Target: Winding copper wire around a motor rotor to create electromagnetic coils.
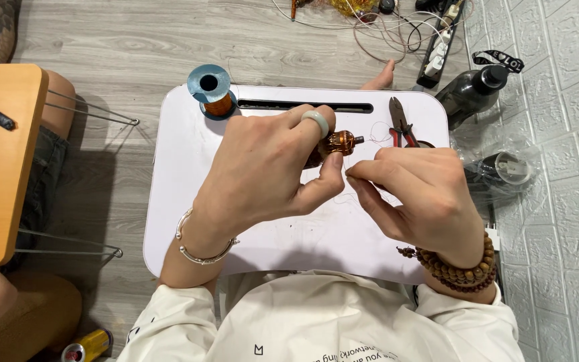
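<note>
white lap table (182,201) on wood floor (135,53) | on it: copper wire spool (210,90), red-handled pliers (401,124)

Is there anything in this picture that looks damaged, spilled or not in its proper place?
Nothing looks damaged or spilled. The left hand holds a copper-wound motor armature and the right hand pinches a thin wire. The only untidy spots are a tangle of cables on the floor beyond the white table and a can lying near the person's knee.

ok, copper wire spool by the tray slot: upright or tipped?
Upright. The wire spool stands on end on the white tray; its round blue top flange and centre hole face the camera.
</note>
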